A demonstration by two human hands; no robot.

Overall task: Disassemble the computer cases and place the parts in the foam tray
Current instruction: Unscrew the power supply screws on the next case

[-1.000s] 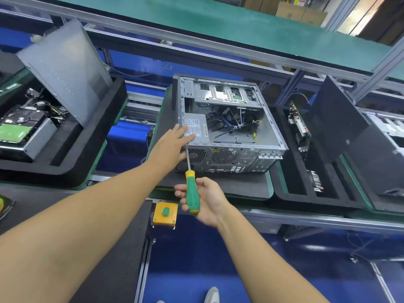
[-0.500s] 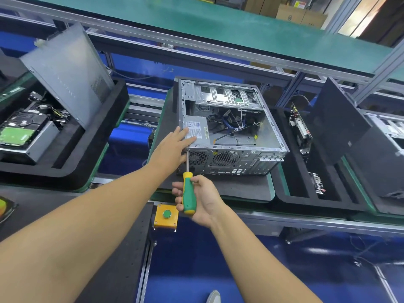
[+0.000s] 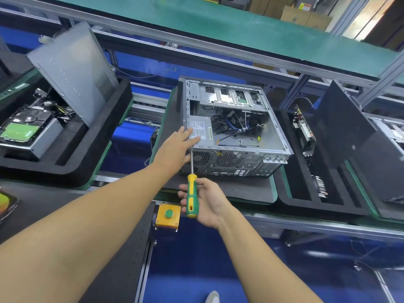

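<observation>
A yellow button box sits just under the hands. The right hand grips a screwdriver, tip at the rear corner of the case; the left hand lies flat on that corner, fingers straight. The case lies open on a black mat. The left tray holds a hard drive and a grey panel; the right tray holds a card and a black panel. A green shelf runs overhead.

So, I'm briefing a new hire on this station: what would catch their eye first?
The open computer case sits centre, left hand flat on its power supply. Below, the right hand holds a green-and-yellow screwdriver to its rear panel. A hard drive lies in the left foam tray.
</observation>
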